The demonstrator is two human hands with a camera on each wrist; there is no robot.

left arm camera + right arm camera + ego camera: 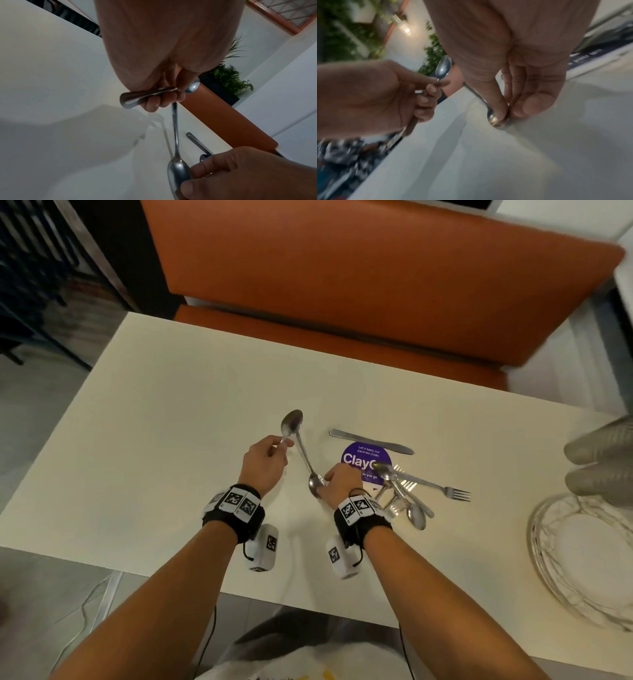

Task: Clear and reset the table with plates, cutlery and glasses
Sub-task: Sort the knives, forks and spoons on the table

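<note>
My left hand [274, 451] grips the handle of a steel spoon [291, 422], its bowl raised above the cream table [171, 412]. In the left wrist view that spoon's handle [135, 99] crosses my curled fingers. My right hand [330, 479] pinches the bowl of a second spoon [306, 457], which lies on the table with its handle pointing away from me. The right wrist view shows the thumb and fingers [498, 108] closed on that bowl [494, 121]. A knife [371, 441] lies behind a purple sticker [363, 455].
A heap of spoons and forks [407, 498] lies right of my right hand, one fork [445, 491] sticking out. Stacked clear glass plates [561, 563] and upturned glasses [603, 460] stand at the right edge. An orange bench [342, 285] runs behind the table.
</note>
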